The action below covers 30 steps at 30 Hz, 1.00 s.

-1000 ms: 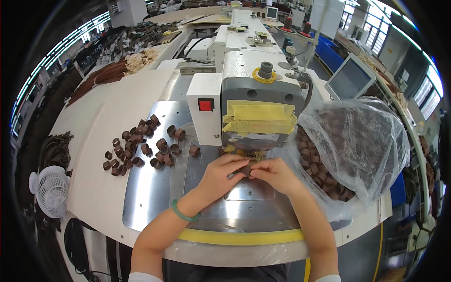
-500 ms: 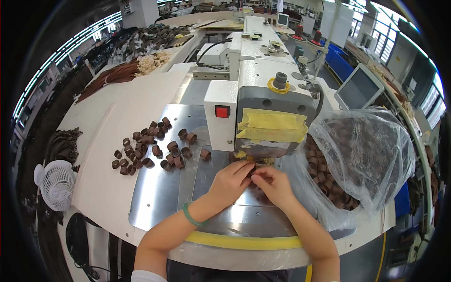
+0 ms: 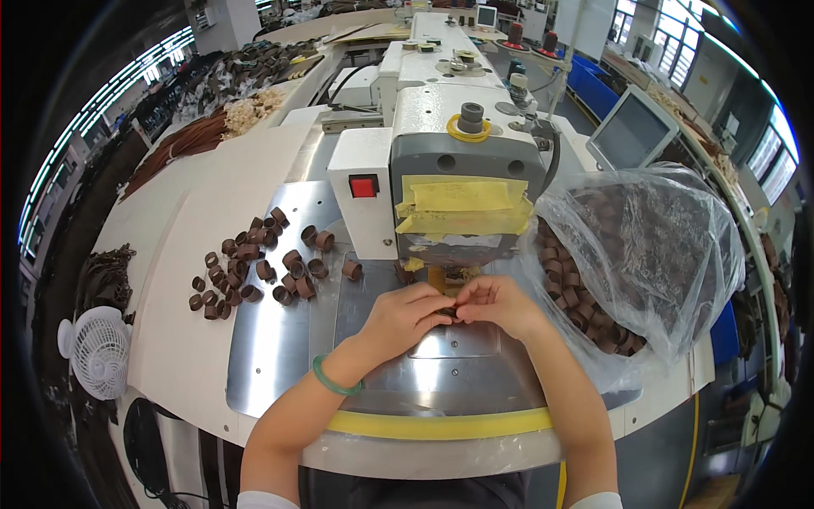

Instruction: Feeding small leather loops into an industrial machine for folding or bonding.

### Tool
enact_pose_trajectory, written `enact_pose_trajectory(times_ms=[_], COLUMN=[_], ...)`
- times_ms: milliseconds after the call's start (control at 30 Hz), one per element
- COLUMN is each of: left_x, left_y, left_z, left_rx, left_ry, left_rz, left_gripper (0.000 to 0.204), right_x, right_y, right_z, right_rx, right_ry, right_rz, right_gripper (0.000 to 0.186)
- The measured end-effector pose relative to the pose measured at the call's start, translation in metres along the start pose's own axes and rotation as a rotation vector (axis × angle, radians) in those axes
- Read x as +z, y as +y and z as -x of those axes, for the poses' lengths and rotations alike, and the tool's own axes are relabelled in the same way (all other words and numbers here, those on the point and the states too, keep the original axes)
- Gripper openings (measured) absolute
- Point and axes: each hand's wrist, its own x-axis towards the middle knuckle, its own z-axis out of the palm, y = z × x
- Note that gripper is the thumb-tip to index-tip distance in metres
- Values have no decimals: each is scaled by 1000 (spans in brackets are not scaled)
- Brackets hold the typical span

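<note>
Both my hands meet just in front of the needle area of a white and grey industrial sewing machine (image 3: 462, 157). A small dark brown loop (image 3: 447, 313) is pinched between them, mostly hidden by fingers. My left hand (image 3: 405, 318) is closed on its left side, and my right hand (image 3: 502, 307) grips the other side with thumb and fingertips. Beneath them lies a shiny steel plate (image 3: 284, 365). Several brown loops (image 3: 246, 252) are scattered to the left, with one single loop (image 3: 352, 271) nearer my left hand.
A clear plastic bag (image 3: 678, 246) holding many brown loops (image 3: 585, 299) sits close to my right forearm. Yellow tape (image 3: 441, 424) runs along the table's front edge. A small white fan (image 3: 102, 352) stands at the left, and a screen (image 3: 634, 127) at the right.
My hands have drawn slightly back from the needle area toward me. My right hand has turned, its fingers now higher beside the left. The whole view has shifted a little.
</note>
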Motion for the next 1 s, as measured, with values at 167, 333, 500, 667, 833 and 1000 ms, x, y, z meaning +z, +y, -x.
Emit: enact_pose_trajectory(times_ms=[167, 333, 500, 667, 833, 1000], left_x=[0, 3, 0, 1, 23, 31], left_y=[-17, -21, -36, -25, -32, -38], left_z=[-7, -5, -8, -8, -17, -18], left_rx=[49, -70, 73, -466, -404, -461], left_ry=[-50, -150, -82, -76, -1, 71], left_rz=[-275, -134, -41, 253, 8, -49], left_gripper=[14, 15, 22, 14, 24, 23], right_x=[1, -5, -4, 1, 0, -11], right_y=[-2, 5, 10, 17, 16, 23], right_z=[2, -2, -3, -13, -11, -20], right_rx=[-289, -641, -619, -649, -643, -585], right_ry=[275, 273, 259, 431, 422, 387], right_rz=[755, 1099, 1159, 1299, 1278, 1068], right_gripper=[20, 21, 16, 11, 12, 14])
